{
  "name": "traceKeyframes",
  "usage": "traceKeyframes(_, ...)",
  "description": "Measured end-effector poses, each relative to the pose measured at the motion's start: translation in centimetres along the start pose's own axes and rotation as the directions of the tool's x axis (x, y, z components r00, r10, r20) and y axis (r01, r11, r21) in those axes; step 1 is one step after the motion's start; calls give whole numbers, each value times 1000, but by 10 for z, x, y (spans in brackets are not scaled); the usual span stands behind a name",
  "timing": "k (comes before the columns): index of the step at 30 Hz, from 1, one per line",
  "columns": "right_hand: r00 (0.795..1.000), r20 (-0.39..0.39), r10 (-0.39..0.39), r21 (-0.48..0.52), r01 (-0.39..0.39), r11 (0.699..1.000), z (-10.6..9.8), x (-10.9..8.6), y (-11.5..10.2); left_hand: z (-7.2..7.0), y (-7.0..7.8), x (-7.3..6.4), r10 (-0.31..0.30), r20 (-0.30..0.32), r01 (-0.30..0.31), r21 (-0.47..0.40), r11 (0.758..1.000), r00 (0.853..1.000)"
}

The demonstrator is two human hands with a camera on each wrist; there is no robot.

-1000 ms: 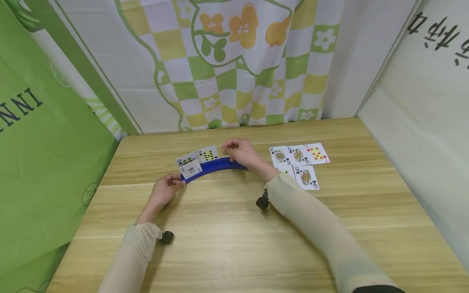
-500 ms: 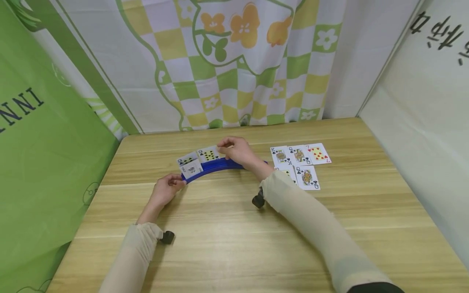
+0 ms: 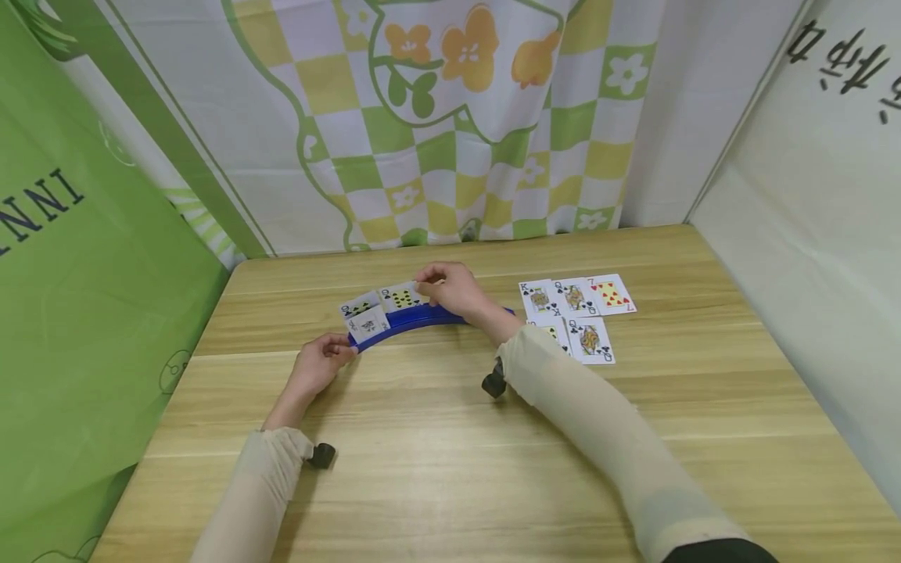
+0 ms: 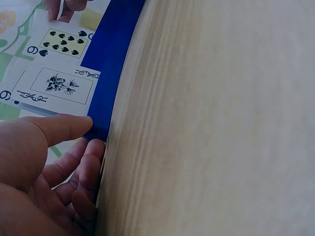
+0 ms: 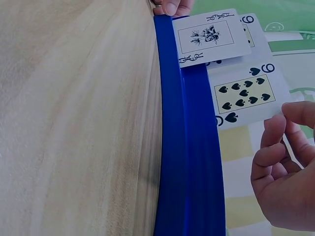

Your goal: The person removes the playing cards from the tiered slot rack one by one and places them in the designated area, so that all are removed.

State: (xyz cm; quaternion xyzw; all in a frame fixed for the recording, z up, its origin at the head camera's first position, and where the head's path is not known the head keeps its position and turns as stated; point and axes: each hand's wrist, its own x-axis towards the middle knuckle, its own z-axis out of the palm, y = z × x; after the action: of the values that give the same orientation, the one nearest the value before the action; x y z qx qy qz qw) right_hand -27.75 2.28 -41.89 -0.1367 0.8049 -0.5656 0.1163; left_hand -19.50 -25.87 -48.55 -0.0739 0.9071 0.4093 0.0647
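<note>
A curved blue playing card holder point(image 3: 422, 316) stands on the table. My left hand point(image 3: 320, 366) grips its left end, thumb on top and fingers curled beside the tip in the left wrist view. A joker point(image 5: 206, 37) leans in the front slot at that end, partly covering another nine card point(image 5: 261, 39) behind it. To its right a nine of spades point(image 5: 244, 94) stands in the back slot. With thumb and forefinger my right hand point(image 3: 456, 292) pinches the outer right corner of this nine. The holder's right part passes behind my right wrist.
Right of the holder, several playing cards lie face up on the wooden table point(image 3: 422, 469): a king point(image 3: 538, 298), a queen point(image 3: 573, 297), a red seven point(image 3: 611, 294), another queen point(image 3: 590, 341) and one partly hidden by my right forearm. A patterned curtain point(image 3: 464, 172) hangs behind the table.
My right hand has shifted slightly left, from just beside the nine of spades onto its corner. The left hand and the holder have stayed in place.
</note>
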Motion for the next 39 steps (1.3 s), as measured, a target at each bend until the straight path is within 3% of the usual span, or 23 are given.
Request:
traceKeyframes(27, 997, -77, -24, -26, 22, 999, -25, -11, -9, 1, -1, 2, 7, -3, -7, -18, 1000, 1000)
traceKeyframes(39, 998, -65, 7, -36, -9, 999, -42, -24, -6, 1, -3, 2, 16, -3, -16, -8, 1000, 1000)
